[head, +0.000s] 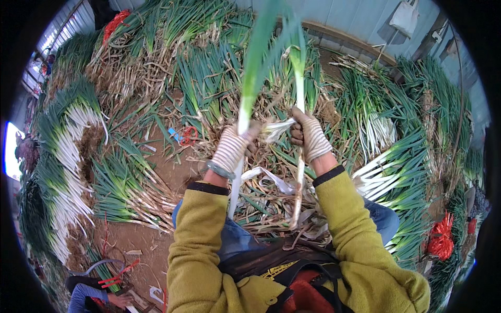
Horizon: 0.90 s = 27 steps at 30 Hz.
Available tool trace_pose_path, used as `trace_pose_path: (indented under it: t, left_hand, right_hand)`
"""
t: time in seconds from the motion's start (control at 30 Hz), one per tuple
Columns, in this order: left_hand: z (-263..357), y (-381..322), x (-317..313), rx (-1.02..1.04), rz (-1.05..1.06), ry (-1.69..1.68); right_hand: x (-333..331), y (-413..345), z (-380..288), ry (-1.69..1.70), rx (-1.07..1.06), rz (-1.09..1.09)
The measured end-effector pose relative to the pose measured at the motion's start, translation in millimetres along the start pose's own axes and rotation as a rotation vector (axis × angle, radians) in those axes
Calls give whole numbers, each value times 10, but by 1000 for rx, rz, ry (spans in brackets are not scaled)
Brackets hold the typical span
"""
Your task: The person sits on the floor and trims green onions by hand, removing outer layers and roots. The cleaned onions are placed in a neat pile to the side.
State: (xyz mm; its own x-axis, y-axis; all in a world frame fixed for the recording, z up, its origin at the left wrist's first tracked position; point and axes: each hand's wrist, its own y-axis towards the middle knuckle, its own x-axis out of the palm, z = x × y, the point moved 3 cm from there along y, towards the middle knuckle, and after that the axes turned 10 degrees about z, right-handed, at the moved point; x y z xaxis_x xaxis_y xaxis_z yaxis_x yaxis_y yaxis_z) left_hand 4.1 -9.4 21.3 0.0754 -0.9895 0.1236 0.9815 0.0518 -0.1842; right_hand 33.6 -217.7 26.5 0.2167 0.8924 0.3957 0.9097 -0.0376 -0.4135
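Observation:
My left hand (234, 144), in a striped glove with a bangle at the wrist, grips a large green onion (247, 107) around its white stem. Its green top points away from me, slightly blurred, and the clean stem runs down past my wrist. In my right hand (312, 135), also gloved, is a second green onion (299, 84); its lower stem (299, 184) looks brownish and dirty. A pale strip of onion skin (278, 130) stretches from the right hand's fingers towards the left hand. Peeled leaves and skins (266, 207) are heaped between my legs.
White-stemmed green onions (377, 178) lie to my right, and unpeeled ones (145, 199) to my left. A long row of onions (68, 168) stands further left. Red twine (442, 236) lies at right. Another person's hand (120, 300) shows at lower left. A metal wall (344, 19) closes the back.

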Motion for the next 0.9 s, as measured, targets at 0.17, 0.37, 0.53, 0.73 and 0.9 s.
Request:
trace_pose_path:
  t: [0.17,0.37,0.53,0.73,0.9]
  left_hand:
    - [167,171,-362,-109,217,-331]
    - [-145,223,-269,-158,75,-468]
    - [177,257,-552,-50,286,-511]
    - [63,543,-1327,-110,445,-700]
    - [-146,639,-2257,-76,837,-630]
  right_hand:
    - [-91,-148,307,-331,-155,55]
    - [298,-390,994,-877,-329,-243]
    - [-45,-758,811,-1094,-87,-418]
    - [-1113,-1312,630,-861,105,-293]
    - [-2257,-1779,381,-709,192,79]
